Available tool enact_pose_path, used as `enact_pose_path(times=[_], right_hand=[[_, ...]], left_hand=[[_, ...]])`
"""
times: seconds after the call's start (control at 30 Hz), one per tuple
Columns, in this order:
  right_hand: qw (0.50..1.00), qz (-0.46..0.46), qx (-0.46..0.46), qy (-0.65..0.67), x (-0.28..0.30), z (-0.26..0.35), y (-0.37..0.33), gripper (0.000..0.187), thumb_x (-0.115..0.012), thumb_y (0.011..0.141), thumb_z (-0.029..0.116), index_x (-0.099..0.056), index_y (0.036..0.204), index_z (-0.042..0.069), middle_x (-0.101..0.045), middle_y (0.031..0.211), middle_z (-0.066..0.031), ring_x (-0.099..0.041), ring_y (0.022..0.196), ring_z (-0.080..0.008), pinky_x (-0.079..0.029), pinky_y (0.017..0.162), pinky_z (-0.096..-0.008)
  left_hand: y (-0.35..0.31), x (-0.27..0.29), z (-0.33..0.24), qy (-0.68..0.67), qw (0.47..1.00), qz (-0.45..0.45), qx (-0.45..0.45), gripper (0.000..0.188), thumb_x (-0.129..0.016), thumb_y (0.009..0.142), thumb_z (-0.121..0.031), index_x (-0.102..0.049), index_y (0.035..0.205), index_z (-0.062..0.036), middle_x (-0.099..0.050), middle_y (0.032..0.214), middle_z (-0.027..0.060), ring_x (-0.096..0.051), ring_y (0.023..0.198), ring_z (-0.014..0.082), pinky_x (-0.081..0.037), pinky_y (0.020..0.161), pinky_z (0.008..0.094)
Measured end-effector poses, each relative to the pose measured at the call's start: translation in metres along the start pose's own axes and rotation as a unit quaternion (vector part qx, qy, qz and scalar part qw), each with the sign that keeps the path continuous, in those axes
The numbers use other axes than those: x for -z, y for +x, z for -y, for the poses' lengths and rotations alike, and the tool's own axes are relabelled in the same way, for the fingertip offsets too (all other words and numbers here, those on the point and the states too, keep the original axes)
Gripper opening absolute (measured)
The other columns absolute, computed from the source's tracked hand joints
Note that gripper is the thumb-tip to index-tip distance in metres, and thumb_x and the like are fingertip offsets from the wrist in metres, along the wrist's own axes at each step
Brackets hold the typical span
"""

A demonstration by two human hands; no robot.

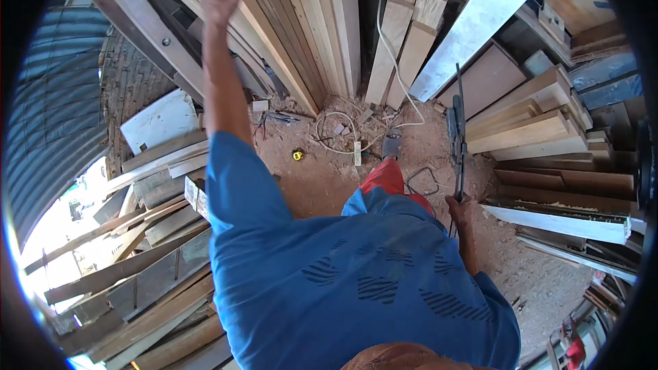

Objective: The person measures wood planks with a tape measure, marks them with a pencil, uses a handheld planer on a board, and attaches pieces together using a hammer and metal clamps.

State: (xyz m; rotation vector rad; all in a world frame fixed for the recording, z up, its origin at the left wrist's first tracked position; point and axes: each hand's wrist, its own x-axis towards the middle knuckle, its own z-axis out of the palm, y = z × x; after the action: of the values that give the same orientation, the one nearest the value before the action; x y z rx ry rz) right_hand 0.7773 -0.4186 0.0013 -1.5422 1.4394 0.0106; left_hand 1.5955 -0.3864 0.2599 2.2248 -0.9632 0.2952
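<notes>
My left arm stretches far forward to the left. My left hand (223, 1) is open, thumb and fingers apart, holding nothing. It is in front of long pale boards (288, 34) that stand leaning at the far side; whether it touches one I cannot tell. Low at my right side, my right hand (460, 210) is closed on the near end of a long, dark metal bar tool (458, 137). The tool points away from me and looks like a bar clamp. Its kind is not certain from here.
A yellow tape measure (297, 155) and a looped pale cord (336, 115) lie on the dusty floor ahead. Short boards (541, 130) are stacked at right. A white plank (486, 27) leans at far right. Scrap wood (151, 274) piles up at left.
</notes>
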Motion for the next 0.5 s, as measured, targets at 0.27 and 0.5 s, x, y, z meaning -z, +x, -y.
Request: enact_pose_path(times=[0.27,0.5], right_hand=[[0.989,0.033,-0.141,0.019,-0.013,0.019,-0.004,0.024,-0.072,0.077,0.023,-0.059,0.066,0.007,-0.054,0.053,-0.0021,-0.052,0.047,-0.0133,-0.041,0.045,-0.0328],[0.985,0.043,-0.156,0.053,-0.027,0.012,0.012,0.023,-0.072,0.076,0.022,-0.060,0.067,0.006,-0.058,0.059,-0.0033,-0.055,0.051,-0.0147,-0.044,0.048,-0.0334]], left_hand=[[0.124,-0.026,0.040,-0.160,0.980,-0.097,-0.068,0.124,-0.084,0.077,-0.046,0.001,0.153,0.0043,-0.019,0.158,0.0287,-0.032,0.143,0.0316,-0.022,0.119,0.0493],[0.077,-0.001,0.002,-0.167,0.966,-0.098,-0.173,0.113,-0.071,0.087,-0.053,0.003,0.159,-0.0081,-0.011,0.167,0.0048,-0.029,0.144,0.0362,-0.008,0.121,0.0543]])
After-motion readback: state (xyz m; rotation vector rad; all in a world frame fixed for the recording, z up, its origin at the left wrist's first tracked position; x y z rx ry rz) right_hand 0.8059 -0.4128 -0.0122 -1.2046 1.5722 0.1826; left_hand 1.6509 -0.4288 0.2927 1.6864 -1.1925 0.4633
